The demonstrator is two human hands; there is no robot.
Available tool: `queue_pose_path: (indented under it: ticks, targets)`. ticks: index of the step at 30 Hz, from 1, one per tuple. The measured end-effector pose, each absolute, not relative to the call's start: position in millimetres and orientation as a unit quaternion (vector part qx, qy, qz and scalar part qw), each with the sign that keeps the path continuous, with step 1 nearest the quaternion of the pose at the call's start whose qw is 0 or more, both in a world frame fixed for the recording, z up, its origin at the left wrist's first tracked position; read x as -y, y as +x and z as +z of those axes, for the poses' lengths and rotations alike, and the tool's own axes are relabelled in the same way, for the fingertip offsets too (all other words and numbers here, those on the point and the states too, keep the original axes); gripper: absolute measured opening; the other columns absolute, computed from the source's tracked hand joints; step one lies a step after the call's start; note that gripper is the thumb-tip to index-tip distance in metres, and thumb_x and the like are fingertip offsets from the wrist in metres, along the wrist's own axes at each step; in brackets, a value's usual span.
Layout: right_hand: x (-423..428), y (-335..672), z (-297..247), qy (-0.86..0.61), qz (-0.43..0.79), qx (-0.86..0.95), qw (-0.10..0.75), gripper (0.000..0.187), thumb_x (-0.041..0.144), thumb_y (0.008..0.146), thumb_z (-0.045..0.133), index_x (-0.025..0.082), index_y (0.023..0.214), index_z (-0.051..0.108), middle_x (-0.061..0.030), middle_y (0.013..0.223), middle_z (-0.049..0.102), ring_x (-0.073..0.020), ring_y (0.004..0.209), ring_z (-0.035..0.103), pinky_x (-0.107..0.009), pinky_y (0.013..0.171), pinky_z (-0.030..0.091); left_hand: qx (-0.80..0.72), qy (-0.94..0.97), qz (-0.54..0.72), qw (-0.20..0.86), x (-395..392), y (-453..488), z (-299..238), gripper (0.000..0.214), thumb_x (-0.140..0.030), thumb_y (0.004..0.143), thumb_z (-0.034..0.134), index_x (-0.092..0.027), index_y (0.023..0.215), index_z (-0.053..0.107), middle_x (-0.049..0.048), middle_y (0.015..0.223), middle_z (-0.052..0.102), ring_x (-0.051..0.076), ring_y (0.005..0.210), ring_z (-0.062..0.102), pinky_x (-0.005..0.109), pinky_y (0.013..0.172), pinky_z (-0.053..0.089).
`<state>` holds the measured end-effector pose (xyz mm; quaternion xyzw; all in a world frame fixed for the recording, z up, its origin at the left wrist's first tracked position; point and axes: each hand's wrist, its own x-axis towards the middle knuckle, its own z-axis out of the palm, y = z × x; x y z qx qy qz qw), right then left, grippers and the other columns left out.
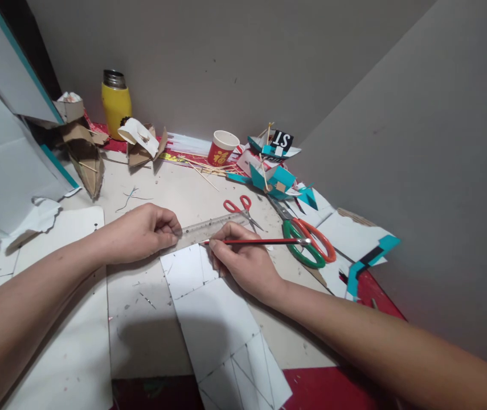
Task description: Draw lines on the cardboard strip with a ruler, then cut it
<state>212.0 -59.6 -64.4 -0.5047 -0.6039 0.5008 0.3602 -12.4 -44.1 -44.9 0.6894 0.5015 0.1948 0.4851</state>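
Observation:
My left hand [149, 230] is closed on the near-left end of a clear plastic ruler [204, 228], thumb and fingers pinching it. The ruler lies slantwise across the far edge of a white card strip [200, 310] marked with pencil lines. In my right hand [243, 256] is a red and black pencil [264, 242], held almost flat with its tip pointing left near the card's far edge. The right fingers rest on the card, just below the ruler. Small red-handled scissors [243, 210] lie open beyond the ruler. Larger scissors with green and orange handles [307, 242] lie right of the pencil.
A yellow flask [115, 108] without a lid and a red and white paper cup [222, 148] stand by the wall. Cardboard boat shapes [87, 156], thin wooden sticks [204, 171] and teal paper boats [275, 179] are around them. Big white boards [8, 131] rise at left.

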Motion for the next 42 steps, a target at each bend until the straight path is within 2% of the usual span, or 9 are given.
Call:
queue_pose_path:
  ticks: [7, 12, 21, 27, 42]
  targets:
    - [61, 212, -63, -0.505, 0.503, 0.598, 0.367, 0.014, 0.024, 0.079, 0.063, 0.023, 0.070, 0.053, 0.0063, 0.048, 0.056, -0.0091, 0.040, 0.049, -0.020, 0.039, 0.041, -0.502, 0.689, 0.190, 0.487, 44, -13, -44, 0.020, -0.035, 0.078, 0.064, -0.017, 0.084, 0.069, -0.0020, 0.066, 0.061, 0.014, 0.060, 0.048, 0.026, 0.056, 0.036]
    - [62, 215, -65, -0.485, 0.532, 0.581, 0.380, 0.016, 0.031, 0.084, 0.066, 0.021, 0.075, 0.056, 0.0049, 0.054, 0.059, -0.0088, 0.044, 0.052, -0.019, 0.041, 0.045, -0.493, 0.680, 0.194, 0.507, 44, -15, -44, 0.022, -0.035, 0.079, 0.063, -0.016, 0.089, 0.069, 0.0014, 0.075, 0.067, 0.016, 0.067, 0.053, 0.028, 0.063, 0.040]
    - [64, 221, -70, -0.419, 0.576, 0.561, 0.422, 0.024, 0.042, 0.090, 0.070, 0.020, 0.085, 0.063, 0.0030, 0.065, 0.063, -0.0098, 0.051, 0.059, -0.019, 0.043, 0.049, -0.494, 0.650, 0.210, 0.538, 44, -13, -43, 0.019, -0.034, 0.076, 0.068, -0.016, 0.084, 0.070, -0.0016, 0.068, 0.061, 0.014, 0.062, 0.050, 0.026, 0.059, 0.037]
    - [65, 222, -71, -0.383, 0.564, 0.587, 0.436, 0.031, 0.048, 0.095, 0.065, 0.018, 0.097, 0.071, 0.0001, 0.068, 0.067, -0.0108, 0.053, 0.064, -0.020, 0.045, 0.052, -0.491, 0.627, 0.214, 0.566, 42, -16, -45, 0.021, -0.033, 0.074, 0.072, -0.016, 0.085, 0.073, -0.0020, 0.066, 0.064, 0.011, 0.058, 0.048, 0.022, 0.055, 0.034]
    - [67, 225, -74, -0.359, 0.543, 0.597, 0.469, 0.025, 0.043, 0.098, 0.063, 0.020, 0.096, 0.072, 0.0018, 0.069, 0.066, -0.0095, 0.054, 0.064, -0.020, 0.047, 0.052, -0.511, 0.616, 0.194, 0.567, 43, -13, -39, 0.022, -0.031, 0.071, 0.071, -0.014, 0.083, 0.077, -0.0001, 0.064, 0.064, 0.010, 0.054, 0.045, 0.022, 0.050, 0.032]
